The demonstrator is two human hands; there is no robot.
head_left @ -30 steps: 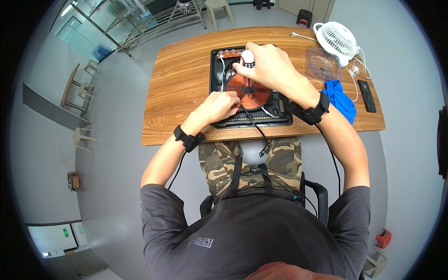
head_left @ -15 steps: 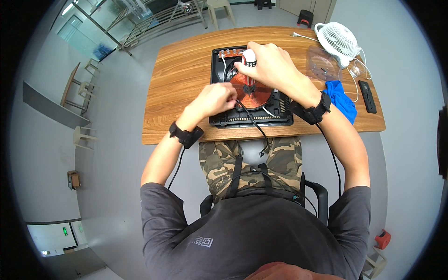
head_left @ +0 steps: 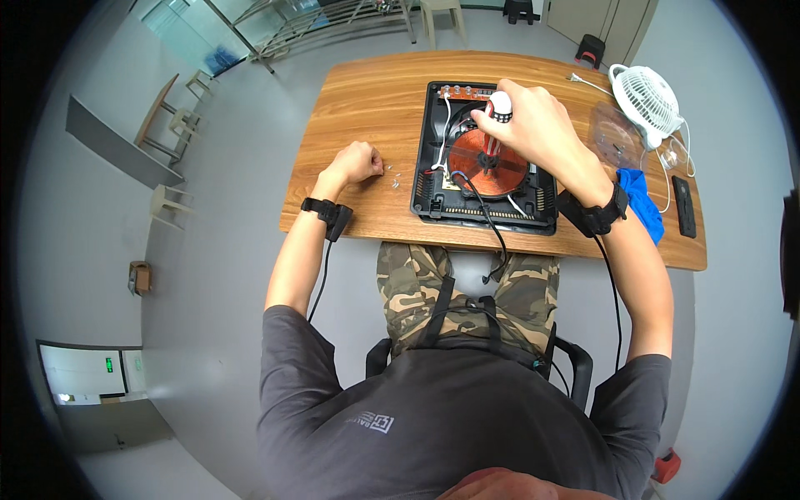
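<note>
An opened induction cooker (head_left: pixel 427 193) lies on the wooden table, its round copper coil (head_left: pixel 510 177) exposed. My right hand (head_left: pixel 533 117) is wrapped round a screwdriver (head_left: pixel 492 146) with a white, black and red handle, held upright over the coil. A dark piece sits at the coil's centre under the screwdriver; its tip is hidden there. Left of the cooker, my left hand (head_left: pixel 357 162) rests at the tabletop with curled fingers; what they pinch, if anything, is hidden. Beside it lie several tiny silvery pieces (head_left: pixel 396 181), apparently screws.
A black cable (head_left: pixel 492 218) runs from the cooker over the table's front edge. To the right are a white fan (head_left: pixel 646 98), a clear round plastic piece (head_left: pixel 615 137), a blue cloth (head_left: pixel 640 204) and a long black strip-shaped object (head_left: pixel 684 207).
My left hand has left the coil's edge and the black cable and moved left to the tabletop. The tiny pieces there now show. My right hand still holds the screwdriver over the coil.
</note>
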